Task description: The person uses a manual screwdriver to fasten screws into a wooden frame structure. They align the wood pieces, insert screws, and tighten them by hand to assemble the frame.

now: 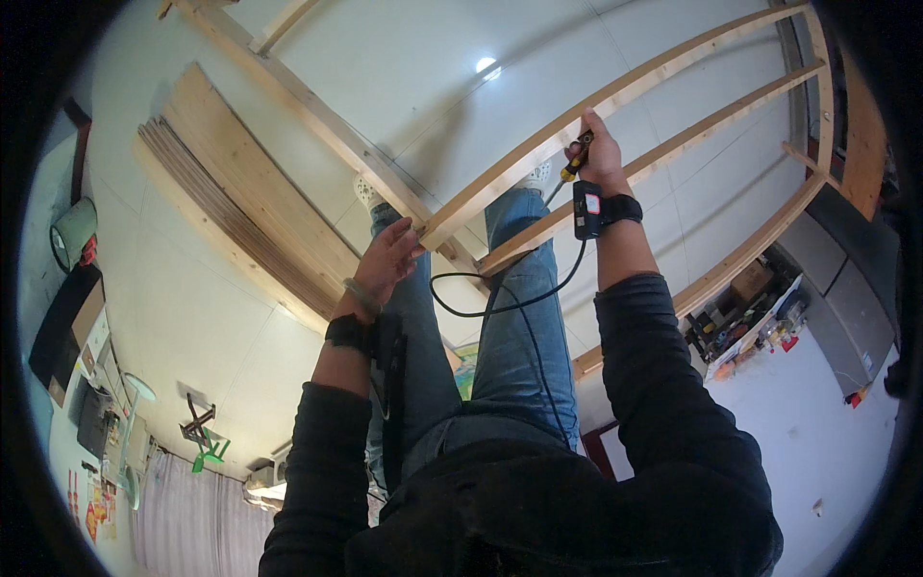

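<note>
A pale wooden frame (519,183) of long rails spans the space in front of my legs. My left hand (389,258) is at the corner where a rail's end meets the crossing beam (317,113). Its fingers are pressed together at a small dark spot by the joint; what they pinch, if anything, is too small to name. My right hand (603,152) is closed round a screwdriver (571,169) with a black and yellow handle, its shaft slanting down between two rails. Fingers of that hand also rest against the upper rail.
Several wooden slats and boards (226,192) lie on the pale tiled floor at left. A black cable (510,310) loops from my right wrist device across my legs. A box of tools and small parts (750,313) stands at right. A small folding stool (200,428) is at lower left.
</note>
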A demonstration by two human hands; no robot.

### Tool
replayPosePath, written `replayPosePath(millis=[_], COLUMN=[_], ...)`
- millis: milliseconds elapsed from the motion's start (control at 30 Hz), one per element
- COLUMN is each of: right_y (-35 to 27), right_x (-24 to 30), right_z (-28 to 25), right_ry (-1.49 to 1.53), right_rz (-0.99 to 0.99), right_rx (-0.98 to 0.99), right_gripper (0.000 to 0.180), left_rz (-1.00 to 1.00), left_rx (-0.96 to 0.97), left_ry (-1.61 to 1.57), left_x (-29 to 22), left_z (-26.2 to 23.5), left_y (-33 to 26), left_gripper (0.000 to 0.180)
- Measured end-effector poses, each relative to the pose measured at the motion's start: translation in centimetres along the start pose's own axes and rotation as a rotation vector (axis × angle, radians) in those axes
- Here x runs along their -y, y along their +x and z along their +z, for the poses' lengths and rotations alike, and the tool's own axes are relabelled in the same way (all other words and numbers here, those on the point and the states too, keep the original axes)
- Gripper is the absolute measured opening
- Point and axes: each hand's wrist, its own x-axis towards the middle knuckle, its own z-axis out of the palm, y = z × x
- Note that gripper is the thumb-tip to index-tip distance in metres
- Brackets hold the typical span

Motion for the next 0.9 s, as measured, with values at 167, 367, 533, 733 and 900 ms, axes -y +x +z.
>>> replayPosePath(millis=[167, 367, 533, 733, 900], right_y=[0.2, 2.5, 4.0, 6.7, 9.1], right_x=[-1.0, -3.2, -3.9, -5.0, -6.1], right_z=[-0.7, -0.9, -1.3, -1.2, -0.3], right_ry=[0.022, -0.074, -0.127, -0.210, -0.283], right_rz=[-0.004, 0.049, 0.065, 0.068, 0.081], right_rx=[-0.044, -0.102, -0.087, -0.085, -0.111], right_gripper=[0.027, 0.033, 0.034, 0.036, 0.030], left_rz=[0.055, 0.122, 0.156, 0.119, 0.131], left_rx=[-0.043, -0.247, -0.321, -0.352, -0.378], left_ry=[0.246, 0.344, 0.370, 0.349, 0.355], left_x=[2.1, 5.1, 6.6, 6.9, 5.6], left_z=[-0.4, -1.4, -2.6, -4.3, -4.5], left_y=[0.9, 3.8, 4.7, 5.8, 5.8], left_gripper=[0.048, 0.048, 0.045, 0.043, 0.037])
